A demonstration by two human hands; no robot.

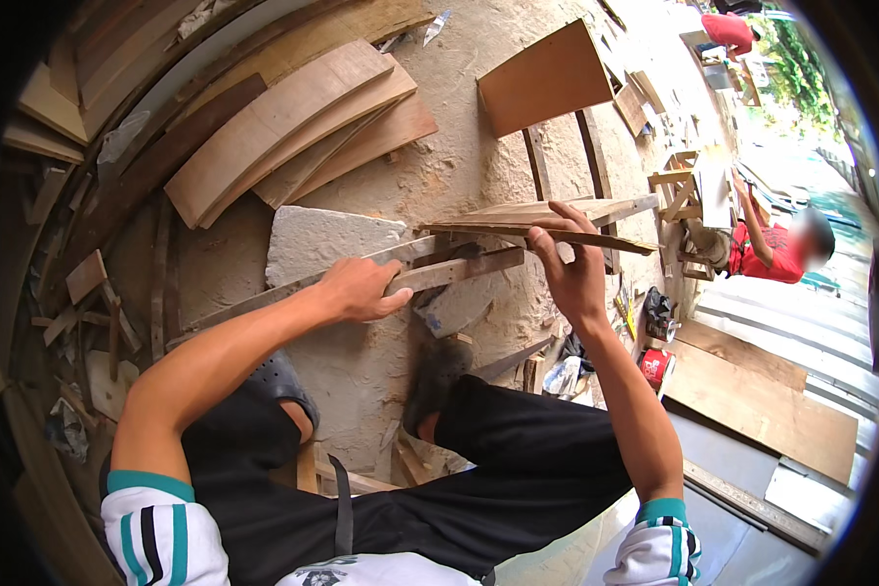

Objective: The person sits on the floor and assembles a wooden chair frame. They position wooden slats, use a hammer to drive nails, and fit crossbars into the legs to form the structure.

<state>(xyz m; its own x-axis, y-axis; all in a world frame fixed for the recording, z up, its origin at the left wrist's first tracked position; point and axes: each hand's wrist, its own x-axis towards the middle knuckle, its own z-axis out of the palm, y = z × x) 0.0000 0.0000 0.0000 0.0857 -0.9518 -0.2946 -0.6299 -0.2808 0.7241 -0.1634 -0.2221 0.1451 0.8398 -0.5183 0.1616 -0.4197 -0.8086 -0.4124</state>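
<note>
One narrow wooden strip extended rightward from the left grip, which was curled closed around its left end. The right grip, nearly closed, pinched a thin brown board that ran out to both sides of it. A whitish slab lay beyond the left grip.

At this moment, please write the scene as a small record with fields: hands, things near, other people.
Left hand: holds a narrow wooden strip
Right hand: holds a thin dark board
Things near: pale slab, just beyond the strip; overlapping boards, upper left
Other people: person in red, right side; another person, farther off
</note>
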